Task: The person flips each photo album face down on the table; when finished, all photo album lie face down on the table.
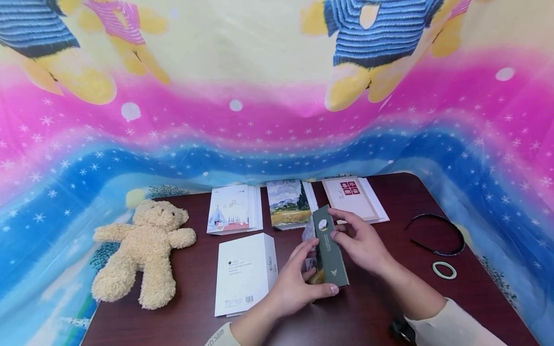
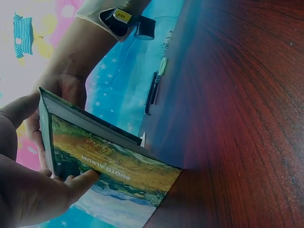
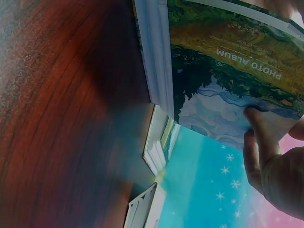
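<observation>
A photo album (image 1: pixel 331 250) stands on edge above the table, its dark green spine turned up toward the head camera. My left hand (image 1: pixel 294 281) grips it near its close end, with the thumb on the spine and the fingers (image 2: pixel 85 184) on the painted cover. At the far end my right hand (image 1: pixel 361 240) holds it, thumb against the spine; in the right wrist view its fingers (image 3: pixel 263 135) lie on the painted sky of a cover lettered PHOTO ALBUM. Pale page edges show in the left wrist view.
A white album (image 1: pixel 244 274) lies left of my hands. Behind stand a tent-picture album (image 1: pixel 229 211), a landscape album (image 1: pixel 287 204) and a beige album (image 1: pixel 350 197). A teddy bear (image 1: pixel 149 250) lies at left; a black headband (image 1: pixel 437 235) and pale green ring (image 1: pixel 444 270) lie right.
</observation>
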The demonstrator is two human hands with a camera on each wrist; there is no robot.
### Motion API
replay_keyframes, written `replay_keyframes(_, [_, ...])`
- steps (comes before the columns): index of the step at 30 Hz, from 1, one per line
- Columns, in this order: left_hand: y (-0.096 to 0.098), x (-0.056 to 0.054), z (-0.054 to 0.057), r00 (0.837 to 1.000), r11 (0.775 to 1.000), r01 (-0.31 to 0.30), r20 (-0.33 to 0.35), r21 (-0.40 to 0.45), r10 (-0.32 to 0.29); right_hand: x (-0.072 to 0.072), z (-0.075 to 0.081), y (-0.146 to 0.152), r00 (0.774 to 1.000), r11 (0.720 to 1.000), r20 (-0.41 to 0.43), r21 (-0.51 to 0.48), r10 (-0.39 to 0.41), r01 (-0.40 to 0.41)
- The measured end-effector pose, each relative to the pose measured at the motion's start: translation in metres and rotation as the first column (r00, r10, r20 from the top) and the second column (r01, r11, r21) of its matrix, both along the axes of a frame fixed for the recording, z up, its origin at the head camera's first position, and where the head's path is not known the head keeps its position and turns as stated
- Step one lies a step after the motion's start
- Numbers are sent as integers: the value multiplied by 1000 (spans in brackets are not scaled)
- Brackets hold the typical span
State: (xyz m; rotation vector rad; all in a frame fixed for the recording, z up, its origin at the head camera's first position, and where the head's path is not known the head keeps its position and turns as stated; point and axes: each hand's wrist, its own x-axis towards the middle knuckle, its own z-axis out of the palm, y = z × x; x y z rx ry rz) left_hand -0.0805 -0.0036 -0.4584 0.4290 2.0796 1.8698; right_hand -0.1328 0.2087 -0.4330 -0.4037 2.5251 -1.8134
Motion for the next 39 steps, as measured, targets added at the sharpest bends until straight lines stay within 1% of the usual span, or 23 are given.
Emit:
replay_keyframes(5, [1,-1,-3,1000,1000,15,23,12,-15,1,-2,3,1000,1000,-2,-3,-18,18])
replay_keyframes(10, [2,-1,-5,998,999,46,34,11,-46,3,-3,7,999,999,23,-5,-50,50])
replay_keyframes(15, [4,-2,-7,998,998,59,31,6,-59,4,-5,10,995,997,50,7,-82,82])
replay_keyframes(25, [2,-2,-17,996,996,63,66,-62,-58,4,-9,18,985,993,124,10,-121,121])
replay_keyframes(32, [-1,0,-21,996,991,62,75,-116,-53,4,-17,23,979,991,155,20,-130,129])
replay_keyframes(36, [-4,2,-25,996,992,56,78,-116,-48,4,-22,28,976,992,177,18,-126,125])
replay_keyframes(39, [-6,3,-27,995,994,53,87,-98,-45,5,-26,32,974,992,189,21,-125,124])
